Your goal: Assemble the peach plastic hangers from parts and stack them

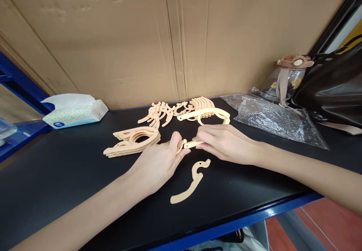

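My left hand point(155, 164) pinches a small beige hanger piece point(180, 146), mostly covered by the fingers. Close beside it, my right hand point(226, 143) grips a larger beige folding-hanger part point(205, 113), whose curved arm rises above the knuckles. The ends of the two pieces meet or nearly meet between my fingertips; whether they are joined I cannot tell. On the black tabletop just below lies a loose hooked hanger arm point(186, 192). Left of my hands sits a stack of beige hanger parts point(132, 145).
Farther back are a jumble of hooked pieces point(157, 111) and a row of nested curved parts point(202, 103). A tissue pack point(76, 111) lies at left. At right are a clear plastic bag point(268, 117), a strapped bottle point(294, 75) and a dark bag point(333, 89). Cardboard point(127, 47) stands behind.
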Available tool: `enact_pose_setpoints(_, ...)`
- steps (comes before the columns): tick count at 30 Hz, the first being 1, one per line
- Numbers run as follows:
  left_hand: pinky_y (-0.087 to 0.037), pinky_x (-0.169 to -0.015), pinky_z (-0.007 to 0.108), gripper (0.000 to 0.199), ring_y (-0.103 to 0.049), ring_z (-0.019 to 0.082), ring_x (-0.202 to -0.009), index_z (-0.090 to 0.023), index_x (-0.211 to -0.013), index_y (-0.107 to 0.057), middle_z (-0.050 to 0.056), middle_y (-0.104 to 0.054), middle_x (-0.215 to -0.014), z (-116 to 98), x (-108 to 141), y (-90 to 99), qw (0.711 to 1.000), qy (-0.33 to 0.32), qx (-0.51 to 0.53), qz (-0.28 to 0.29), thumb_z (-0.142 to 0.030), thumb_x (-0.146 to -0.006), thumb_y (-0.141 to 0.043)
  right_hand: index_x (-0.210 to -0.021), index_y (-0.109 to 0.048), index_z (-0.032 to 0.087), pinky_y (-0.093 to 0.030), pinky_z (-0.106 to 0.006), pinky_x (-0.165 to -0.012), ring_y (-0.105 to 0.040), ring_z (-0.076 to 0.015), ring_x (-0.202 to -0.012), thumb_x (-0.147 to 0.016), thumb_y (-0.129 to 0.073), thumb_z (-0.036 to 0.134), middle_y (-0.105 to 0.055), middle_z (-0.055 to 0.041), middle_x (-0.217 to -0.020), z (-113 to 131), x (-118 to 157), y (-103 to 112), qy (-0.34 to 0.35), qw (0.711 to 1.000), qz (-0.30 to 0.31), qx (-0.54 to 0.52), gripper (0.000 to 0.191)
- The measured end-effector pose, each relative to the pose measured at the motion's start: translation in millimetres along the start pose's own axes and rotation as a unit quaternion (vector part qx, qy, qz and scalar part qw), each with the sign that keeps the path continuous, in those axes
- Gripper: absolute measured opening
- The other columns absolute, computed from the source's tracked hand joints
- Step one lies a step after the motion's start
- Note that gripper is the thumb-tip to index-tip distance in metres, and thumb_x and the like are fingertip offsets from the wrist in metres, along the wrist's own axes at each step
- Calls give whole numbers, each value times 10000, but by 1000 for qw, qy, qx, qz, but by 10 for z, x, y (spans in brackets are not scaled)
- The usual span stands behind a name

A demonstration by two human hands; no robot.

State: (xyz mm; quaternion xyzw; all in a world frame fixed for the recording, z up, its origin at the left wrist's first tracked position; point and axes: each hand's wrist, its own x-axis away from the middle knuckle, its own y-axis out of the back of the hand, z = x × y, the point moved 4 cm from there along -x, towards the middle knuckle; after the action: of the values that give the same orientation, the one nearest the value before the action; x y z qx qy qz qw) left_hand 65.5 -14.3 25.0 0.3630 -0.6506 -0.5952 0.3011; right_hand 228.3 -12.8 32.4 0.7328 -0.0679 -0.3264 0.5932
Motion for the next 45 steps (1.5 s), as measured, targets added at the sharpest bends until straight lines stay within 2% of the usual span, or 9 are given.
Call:
enact_pose_setpoints(7, -327, -492, 266, 231, -572, 197, -561, -219, -853, -337, -13, -555, -669, 6, -3, 0, 1000, -7, 10, -5, -388, -979, -244, -859, -489, 161, -326, -258, -597, -431, -129, -670, -982, -357, 249, -515, -12, -787, 7, 9, -10, -1, 1000, 6, 3, 201)
enact_pose_setpoints(30, -257, -448, 237, 214, -539, 177, -516, -227, -834, -298, -49, -529, -630, 28, 5, -6, 999, -30, -10, -29, -380, -985, -302, -838, -485, 162, -321, -259, -584, -429, -125, -648, -979, -375, 245, -510, -7, -766, 7, 15, -17, 8, 1000, -8, 16, 197)
enact_pose_setpoints(38, -277, -471, 259, 228, -574, 207, -563, -214, -788, -356, -25, -562, -617, -6, -19, 1, 989, -82, -120, 12, -333, -983, -354, -809, -484, 156, -288, -261, -553, -405, -123, -633, -971, -370, 189, -498, -11, -753, 45, 24, -83, 27, 999, 6, 43, 201)
enact_pose_setpoints(45, -242, -418, 255, 199, -577, 192, -475, -187, -820, -417, -21, -558, -577, 19, -27, 5, 975, -113, -189, -32, -304, -978, -384, -856, -482, 164, -324, -244, -556, -472, -119, -661, -977, -381, 261, -533, -14, -782, 12, 18, -83, -36, 997, 6, -72, 186)
